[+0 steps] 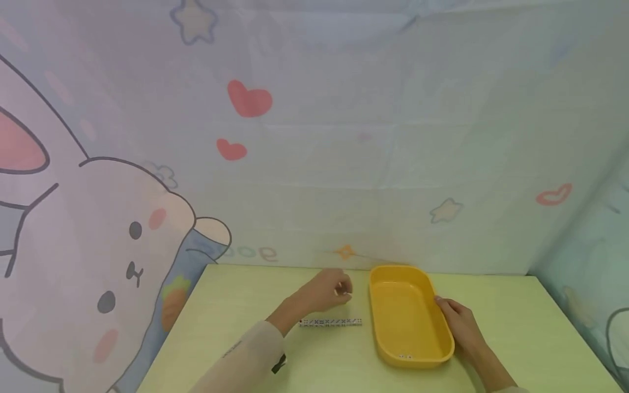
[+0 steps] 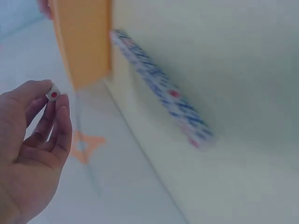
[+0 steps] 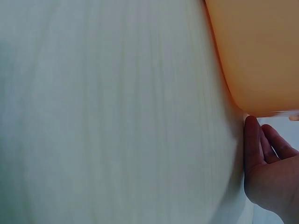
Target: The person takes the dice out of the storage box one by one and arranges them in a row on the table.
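Note:
My left hand (image 1: 326,290) is raised behind a straight row of small white dice (image 1: 330,322) on the table. Between thumb and fingertips it pinches a single white die (image 2: 53,94), whose red dot faces the left wrist camera. The yellow tray (image 1: 411,314) stands to the right of the row, with a few dice (image 1: 405,356) lying at its near end. Against the tray's right outer side rests my right hand (image 1: 462,325), its fingers fairly straight and the fingertips touching the wall near the rim.
The pale wood-grain table (image 1: 516,322) ends at the back against a printed cloth (image 1: 319,207) with hearts, stars and a rabbit. A dark cable (image 1: 609,338) hangs at the far right, beyond the table edge.

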A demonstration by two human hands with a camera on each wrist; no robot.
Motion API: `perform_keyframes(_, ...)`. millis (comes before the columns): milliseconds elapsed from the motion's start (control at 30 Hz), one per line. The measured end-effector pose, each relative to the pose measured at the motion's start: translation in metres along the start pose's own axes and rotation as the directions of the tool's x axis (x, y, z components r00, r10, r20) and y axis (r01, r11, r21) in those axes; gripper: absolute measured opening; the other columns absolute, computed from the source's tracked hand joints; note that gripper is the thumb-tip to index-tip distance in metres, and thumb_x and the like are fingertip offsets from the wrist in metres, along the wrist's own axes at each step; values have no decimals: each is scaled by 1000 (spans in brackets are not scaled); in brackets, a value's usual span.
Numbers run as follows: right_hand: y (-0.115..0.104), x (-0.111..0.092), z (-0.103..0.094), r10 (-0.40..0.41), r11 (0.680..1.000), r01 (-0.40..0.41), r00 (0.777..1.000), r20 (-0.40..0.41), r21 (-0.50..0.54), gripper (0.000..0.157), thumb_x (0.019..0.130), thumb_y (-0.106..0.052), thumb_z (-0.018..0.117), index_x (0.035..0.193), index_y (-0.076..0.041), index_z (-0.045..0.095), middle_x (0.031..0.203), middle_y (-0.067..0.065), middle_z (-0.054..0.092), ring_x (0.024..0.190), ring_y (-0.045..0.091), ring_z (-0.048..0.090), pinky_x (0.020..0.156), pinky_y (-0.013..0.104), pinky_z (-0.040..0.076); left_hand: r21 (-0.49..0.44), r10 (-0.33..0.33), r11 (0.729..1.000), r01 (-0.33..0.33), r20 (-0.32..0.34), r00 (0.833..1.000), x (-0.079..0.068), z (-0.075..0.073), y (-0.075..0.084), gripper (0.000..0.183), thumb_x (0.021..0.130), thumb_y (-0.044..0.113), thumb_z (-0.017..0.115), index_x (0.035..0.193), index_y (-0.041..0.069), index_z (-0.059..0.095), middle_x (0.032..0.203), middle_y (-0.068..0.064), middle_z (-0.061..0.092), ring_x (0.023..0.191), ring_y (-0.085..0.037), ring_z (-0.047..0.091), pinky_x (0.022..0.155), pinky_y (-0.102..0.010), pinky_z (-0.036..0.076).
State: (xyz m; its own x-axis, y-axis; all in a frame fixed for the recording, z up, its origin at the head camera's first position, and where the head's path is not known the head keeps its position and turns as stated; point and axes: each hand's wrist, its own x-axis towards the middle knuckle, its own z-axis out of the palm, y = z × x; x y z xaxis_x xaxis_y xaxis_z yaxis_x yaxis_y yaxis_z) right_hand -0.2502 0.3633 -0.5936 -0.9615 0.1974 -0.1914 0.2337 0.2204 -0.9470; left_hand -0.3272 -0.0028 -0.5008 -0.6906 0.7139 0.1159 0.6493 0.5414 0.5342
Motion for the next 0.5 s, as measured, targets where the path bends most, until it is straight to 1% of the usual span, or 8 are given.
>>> perform_keyframes(33,0,0,-1,-5,1000,5,1000,7,-4,72,109,-56,50,145,6,55,116,12,72,92,18,69,76,33,61,0,-19,1000,19,-4,1000,-10,-1,-8,5,100,14,74,104,12,74,101,5,68,92,-7,66,83,-20,56)
perform_keyframes(133,2,2,-2,-6,1000,6,1000,6,-12,70,110,-55,50,145,6,56,115,12,72,91,17,69,76,32,61,27,-48,998,48,-22,999,-36,-5,-28,8,99,12,75,107,10,74,102,3,69,93,-11,68,83,-25,57)
perform_keyframes(267,2,3,-3,-6,1000,7,1000,8,-26,69,110,-52,50,146,6,55,116,12,72,91,17,69,75,32,61,74,-63,995,68,-64,996,-66,-10,-47,11,97,9,78,107,6,74,99,1,70,91,-15,68,82,-29,58)
perform_keyframes(367,1,2,-4,-10,999,10,1000,13,-33,70,110,-53,49,146,7,54,116,12,72,91,17,68,75,32,60,88,-66,993,74,-83,994,-82,-11,-55,11,94,6,80,103,5,74,96,0,70,89,-17,68,80,-31,58)
perform_keyframes(500,1,2,-4,-10,999,11,1000,19,-42,70,110,-55,48,145,6,55,117,13,71,91,17,68,75,32,60,96,-84,991,91,-75,994,-97,-9,-66,9,93,4,80,100,7,73,94,0,70,87,-17,67,78,-30,58)
